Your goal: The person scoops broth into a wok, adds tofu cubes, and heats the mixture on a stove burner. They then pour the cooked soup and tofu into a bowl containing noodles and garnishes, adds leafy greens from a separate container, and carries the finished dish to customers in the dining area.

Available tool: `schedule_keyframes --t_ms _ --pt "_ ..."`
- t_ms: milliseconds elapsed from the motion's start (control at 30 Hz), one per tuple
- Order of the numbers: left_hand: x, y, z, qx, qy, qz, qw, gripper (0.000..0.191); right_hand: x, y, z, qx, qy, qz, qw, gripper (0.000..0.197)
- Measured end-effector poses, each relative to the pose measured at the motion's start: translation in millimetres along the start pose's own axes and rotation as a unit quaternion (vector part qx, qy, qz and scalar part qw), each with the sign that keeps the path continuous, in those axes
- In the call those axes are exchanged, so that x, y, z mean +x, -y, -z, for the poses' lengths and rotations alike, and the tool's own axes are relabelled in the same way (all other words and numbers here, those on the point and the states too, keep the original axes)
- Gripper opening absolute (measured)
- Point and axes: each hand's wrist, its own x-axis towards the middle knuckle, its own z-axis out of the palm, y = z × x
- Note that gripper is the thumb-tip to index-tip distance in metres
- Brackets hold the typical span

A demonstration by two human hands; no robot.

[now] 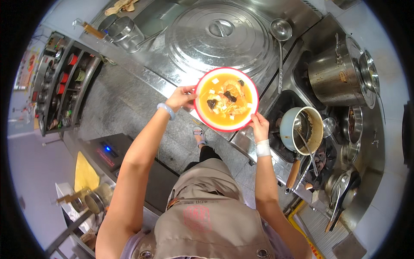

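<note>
Between my two hands is a red-rimmed white bowl (195, 103) of orange soup (210, 118). Shrimp (233, 86), white tofu-like cubes (215, 81), pale noodle-like strands and black fungus pieces (230, 96) show in the broth. My left hand (181, 97) grips the rim on the left, thumb on top, with a pale bangle at its wrist. On the lower right rim, my right hand (259, 125) has hold, a white band around the wrist. The bowl is over the front edge of the steel counter; whether it rests there I cannot tell.
A large round steel lid (194, 35) lies beyond the bowl, a ladle (280, 30) beside it. To the right, a saucepan (284, 129) and a tall stockpot (330, 77) stand on the stove. An induction cooktop (110, 152) is at left behind me.
</note>
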Motion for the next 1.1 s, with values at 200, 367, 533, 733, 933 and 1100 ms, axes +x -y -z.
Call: schedule_keyframes --t_ms 200,367,533,733,933,1100 --pt "-11.6 7.2 -8.1 -0.066 -0.025 -0.016 0.997 0.041 -0.2 17.6 1.4 -0.062 -0.002 0.027 0.998 0.024" --pt "-52.2 1.6 3.2 -0.116 -0.081 -0.054 0.988 0.047 -21.2 71.6 -31.2 -0.137 0.036 0.051 0.989 0.021" --pt "-117.1 -25.7 40.2 -0.127 -0.158 -0.052 0.978 0.047 -40.4 125.2 -95.0 -0.224 0.109 0.086 0.965 0.019" --pt "-206.8 -40.4 103.4 -0.162 -0.297 -0.055 0.939 0.046 -41.3 137.5 -207.4 -0.200 0.226 0.074 0.950 0.020" --pt "-280.3 -23.2 196.4 -0.194 -0.429 -0.076 0.879 0.041 -30.4 121.9 -363.5 -0.184 0.344 0.009 0.921 0.022" --pt "-329.2 -6.4 298.8 -0.222 -0.509 -0.111 0.824 0.039 -7.4 77.3 -518.2 -0.243 0.449 0.008 0.860 0.025"
